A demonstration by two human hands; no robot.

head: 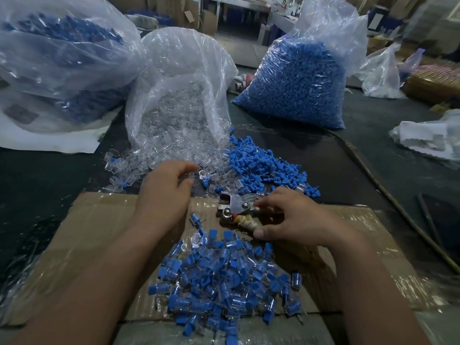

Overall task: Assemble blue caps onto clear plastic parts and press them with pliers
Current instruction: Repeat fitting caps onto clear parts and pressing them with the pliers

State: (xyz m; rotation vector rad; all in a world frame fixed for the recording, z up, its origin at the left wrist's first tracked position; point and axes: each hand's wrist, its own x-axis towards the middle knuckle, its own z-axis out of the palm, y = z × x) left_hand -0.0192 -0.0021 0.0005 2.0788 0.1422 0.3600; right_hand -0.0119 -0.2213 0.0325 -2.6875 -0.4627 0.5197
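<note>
the left hand (166, 192) reaches forward over the edge of the spilled clear plastic parts (171, 155), its fingers loosely curled with thumb and forefinger a little apart; one clear part lies right at the fingertips, and i cannot tell whether it is pinched or only touched. the right hand (286, 217) grips the pliers (234, 206), fingers over the top handle and thumb under the tape-wrapped lower one, with the metal head pointing left and lying on the cardboard sheet (87, 232). the clear parts pour from an open clear bag (179, 78) straight ahead. just to their right, touching them, lies a loose pile of blue caps (261, 163), and behind that stands a full bag of blue caps (293, 85). a heap of assembled pieces (224, 280), blue in clear, sits on the cardboard between the two forearms. another large bag (57, 53) with blue contents rests at the far left on the dark table (348, 170).
</note>
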